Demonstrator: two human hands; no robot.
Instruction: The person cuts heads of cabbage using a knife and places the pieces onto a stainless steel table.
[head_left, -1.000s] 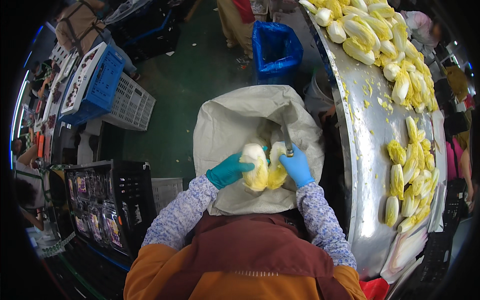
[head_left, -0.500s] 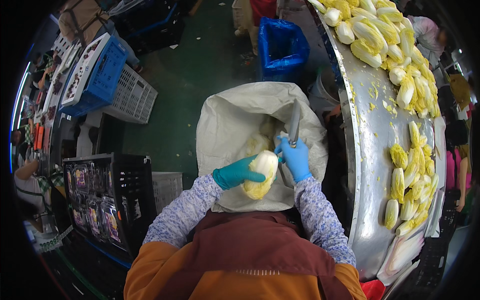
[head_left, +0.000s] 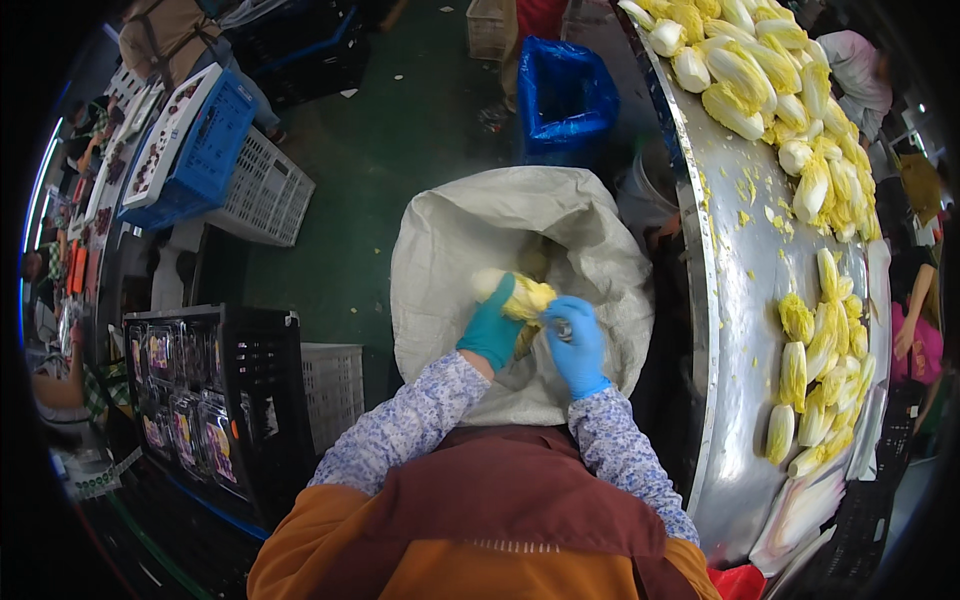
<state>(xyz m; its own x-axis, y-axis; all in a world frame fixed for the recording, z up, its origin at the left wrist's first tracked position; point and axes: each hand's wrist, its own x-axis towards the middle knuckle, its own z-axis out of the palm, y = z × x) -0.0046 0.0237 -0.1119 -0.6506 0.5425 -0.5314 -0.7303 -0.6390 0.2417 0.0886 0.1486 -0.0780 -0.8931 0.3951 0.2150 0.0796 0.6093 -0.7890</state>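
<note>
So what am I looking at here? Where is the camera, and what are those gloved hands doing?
The camera sits on a person's head and looks down, so the picture bends at its rim. The left hand, in a teal glove, holds a pale yellow cabbage over an open white sack. The right hand, in a blue glove, grips a small metal tool against the cabbage. On the person's right, a curved steel table carries many more trimmed cabbages. Crates stand on the green floor.

- Single view: head cam, worn on person's head, left of a side-by-side pair.
- Looks steeply down over chest and forearms at white sack (head_left: 520, 230) just below.
- Wide fisheye: edges bend; steel table (head_left: 745, 330) curves at right, crates at left.
- Close to hands, floor farther off.
</note>
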